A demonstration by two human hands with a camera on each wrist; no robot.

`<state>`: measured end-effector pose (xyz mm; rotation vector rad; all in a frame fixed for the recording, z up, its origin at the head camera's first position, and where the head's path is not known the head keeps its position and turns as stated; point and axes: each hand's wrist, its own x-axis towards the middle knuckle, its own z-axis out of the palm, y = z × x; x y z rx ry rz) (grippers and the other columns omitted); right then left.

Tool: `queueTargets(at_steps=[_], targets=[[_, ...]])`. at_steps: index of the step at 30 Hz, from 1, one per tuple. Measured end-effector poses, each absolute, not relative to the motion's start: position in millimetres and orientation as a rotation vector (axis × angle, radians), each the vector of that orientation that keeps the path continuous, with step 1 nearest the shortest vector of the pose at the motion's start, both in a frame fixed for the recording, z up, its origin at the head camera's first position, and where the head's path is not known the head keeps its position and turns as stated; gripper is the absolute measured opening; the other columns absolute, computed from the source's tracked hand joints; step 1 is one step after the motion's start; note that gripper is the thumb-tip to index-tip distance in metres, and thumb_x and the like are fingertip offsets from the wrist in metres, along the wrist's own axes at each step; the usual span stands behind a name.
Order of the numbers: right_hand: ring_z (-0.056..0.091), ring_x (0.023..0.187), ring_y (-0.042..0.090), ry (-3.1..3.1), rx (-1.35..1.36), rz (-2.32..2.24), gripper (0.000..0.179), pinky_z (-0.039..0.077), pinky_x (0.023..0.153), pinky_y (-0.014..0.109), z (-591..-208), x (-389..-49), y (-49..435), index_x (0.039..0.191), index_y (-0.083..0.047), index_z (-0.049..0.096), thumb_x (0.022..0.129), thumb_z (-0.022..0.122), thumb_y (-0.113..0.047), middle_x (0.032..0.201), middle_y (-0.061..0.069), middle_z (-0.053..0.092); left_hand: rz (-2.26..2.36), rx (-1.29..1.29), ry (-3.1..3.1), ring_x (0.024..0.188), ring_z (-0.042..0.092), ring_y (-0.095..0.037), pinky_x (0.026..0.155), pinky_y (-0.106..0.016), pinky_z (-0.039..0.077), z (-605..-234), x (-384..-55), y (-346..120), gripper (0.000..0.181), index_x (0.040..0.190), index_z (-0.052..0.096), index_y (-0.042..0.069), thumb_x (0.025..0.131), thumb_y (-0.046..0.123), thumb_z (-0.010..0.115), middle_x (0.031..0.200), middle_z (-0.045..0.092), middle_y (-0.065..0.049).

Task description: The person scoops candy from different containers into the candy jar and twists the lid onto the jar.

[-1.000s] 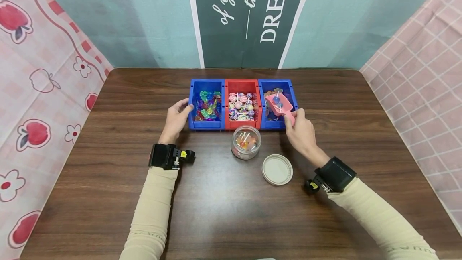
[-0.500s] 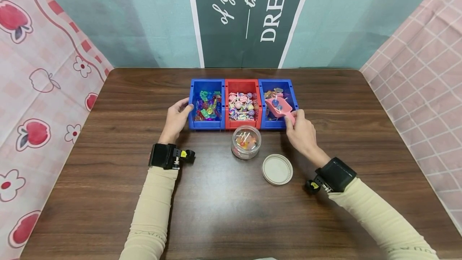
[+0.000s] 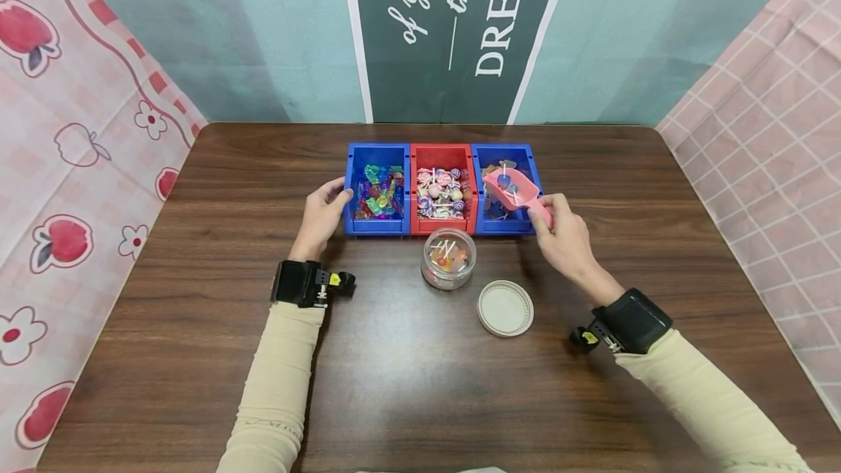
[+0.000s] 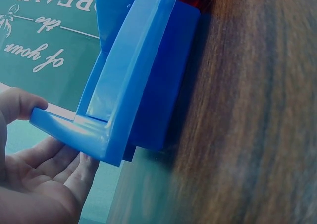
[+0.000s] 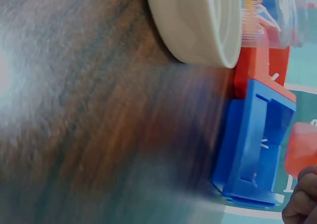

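Note:
My left hand (image 3: 320,216) pinches the left rim of the left blue bin (image 3: 376,226), thumb on top and fingers along the outer wall, as the left wrist view (image 4: 49,174) shows. Colourful clear pieces lie in that bin. In my right hand (image 3: 563,236) is the handle of a pink scoop (image 3: 520,192), raised over the right blue bin (image 3: 489,227). Blue balls with white sticks, like lollipops, sit in the scoop. Between the blue bins stands a red bin (image 3: 442,227) of small lollipops and swirled candies. In the right wrist view the scoop (image 5: 302,147) shows only partly.
A clear open jar (image 3: 448,279) stands in front of the red bin, with sticks and coloured pieces inside. To its right, a whitish round lid (image 3: 504,309) lies on the wooden table (image 3: 394,385). A teal cloth (image 3: 217,35) hangs behind the table.
My right hand has drawn back toward the right and front, lifting the scoop a little with the blue lollipops in it. The left hand stays on the bin.

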<state>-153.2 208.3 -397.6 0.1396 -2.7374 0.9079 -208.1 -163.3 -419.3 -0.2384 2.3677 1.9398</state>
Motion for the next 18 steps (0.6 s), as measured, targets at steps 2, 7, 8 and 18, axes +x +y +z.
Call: queueTargets(at_steps=[2,7,8,18], targets=[[0.041,0.058,0.011,-2.735,0.189,0.926,0.023,0.030,0.055,0.025,-394,-151,212,0.112,0.004,0.051,0.096,0.055,-0.013,0.073,0.014,0.056,1.945,-0.239,2.367,0.128,0.050,-0.027,0.113,-0.041,0.041,-420,-208,-163,0.045,0.141,0.046,0.001,0.099,0.018,0.049,0.142,0.052,-0.019],[0.040,0.060,0.002,-2.723,0.319,1.009,0.022,0.033,0.053,0.019,-384,-143,220,0.111,0.004,0.051,0.096,0.057,-0.012,0.074,0.013,0.057,1.949,-0.236,2.370,0.128,0.050,-0.026,0.113,-0.041,0.041,-421,-209,-163,0.045,0.140,0.046,0.001,0.099,0.018,0.050,0.142,0.052,-0.019],[0.041,0.061,0.001,-2.719,0.348,1.035,0.022,0.033,0.052,0.018,-383,-142,221,0.111,0.004,0.052,0.095,0.057,-0.010,0.075,0.014,0.058,1.947,-0.234,2.372,0.128,0.050,-0.027,0.113,-0.041,0.041,-421,-209,-163,0.045,0.140,0.046,0.000,0.099,0.018,0.049,0.142,0.052,-0.019],[0.038,0.056,-0.002,-2.679,0.518,1.151,0.016,0.032,0.047,0.019,-380,-124,225,0.102,-0.002,0.060,0.087,0.066,0.000,0.068,-0.008,0.050,1.947,-0.229,2.374,0.129,0.050,-0.027,0.114,-0.041,0.041,-420,-209,-163,0.045,0.140,0.046,0.000,0.099,0.017,0.049,0.143,0.051,-0.019]])
